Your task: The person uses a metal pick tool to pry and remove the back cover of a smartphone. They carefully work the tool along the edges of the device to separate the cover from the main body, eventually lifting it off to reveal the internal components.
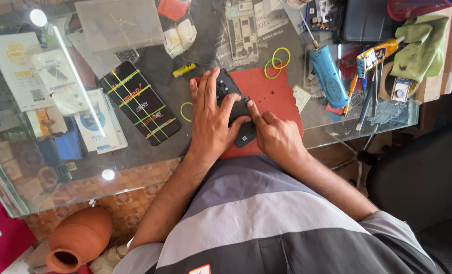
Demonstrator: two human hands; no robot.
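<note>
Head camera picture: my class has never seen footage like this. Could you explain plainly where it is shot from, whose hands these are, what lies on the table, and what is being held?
There is no machine here. One camera worn on a person's head looks straight down at their own two bare hands and grey striped shirt.

The left hand lies flat on a dark opened phone, pinning it to a red mat on a glass table. The right hand presses its forefinger at the phone's edge; whether it pinches a small part cannot be told.

Around them lie yellow-green rubber bands, a blue cylindrical tool, a second black phone wrapped in bands, paper packets and a green cloth. A clay pot stands on the floor.
</note>
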